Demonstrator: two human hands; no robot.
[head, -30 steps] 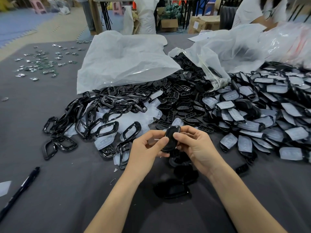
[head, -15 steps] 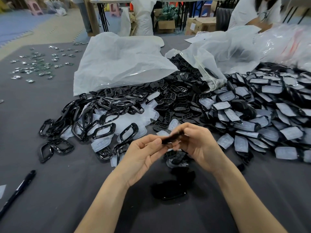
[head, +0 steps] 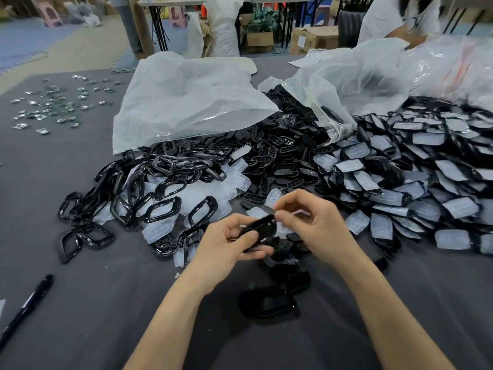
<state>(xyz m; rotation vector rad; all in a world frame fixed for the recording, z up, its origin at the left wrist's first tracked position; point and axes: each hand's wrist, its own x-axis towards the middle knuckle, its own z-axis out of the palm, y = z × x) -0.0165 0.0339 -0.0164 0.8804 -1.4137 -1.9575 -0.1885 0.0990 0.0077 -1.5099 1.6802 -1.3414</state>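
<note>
My left hand grips a glossy black oval key-fob shell above the grey table, thumb on its near face. My right hand has curled fingers and pinches the shell's far end; a pale sliver shows at its fingertips, too blurred to name. Under my hands lie two finished black shells. To the left sits a heap of black oval frames, in the middle black button inserts and translucent rubber pads, and to the right black shells with pale pads.
Two white plastic bags lie behind the piles, and clear bags are heaped at the far right. Small metal pieces are scattered at the far left. A black pen lies near the left edge. Another person in white works across the table.
The black shell has turned from upright to nearly flat and sunk lower in my left hand. My right hand has shifted from gripping its side to pinching at its far end.
</note>
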